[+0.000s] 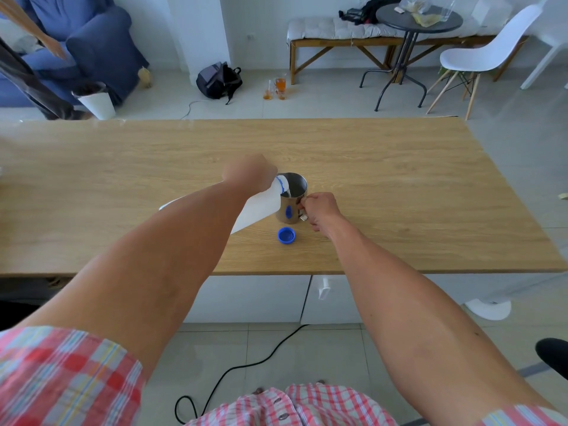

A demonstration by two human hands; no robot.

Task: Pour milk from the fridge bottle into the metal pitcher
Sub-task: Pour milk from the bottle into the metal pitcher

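The left hand (250,173) is clenched around the upper part of a white translucent plastic milk bottle (261,207), close to its neck. The bottle is tipped steeply, its long axis running from its base at the lower left up to its mouth at the upper right. The mouth, ringed by a blue collar, points down over the near-left rim of the shiny cylindrical metal pitcher (290,198), and a thin white stream falls from it into the pitcher. The forearm hides much of the bottle's body.

The pitcher stands upright near the middle of the light wood-grain surface (399,179). Its polished steel wall mirrors a blue spot, and its open top shows a dull grey inside. Just in front of the pitcher, apart from it, lies a round blue ribbed plastic cap (286,235), its hollow side up.

On the pitcher's right side, the right hand (319,210) grasps the pitcher's handle, fingers curled closed around it. Checked pink sleeves cover both upper arms.
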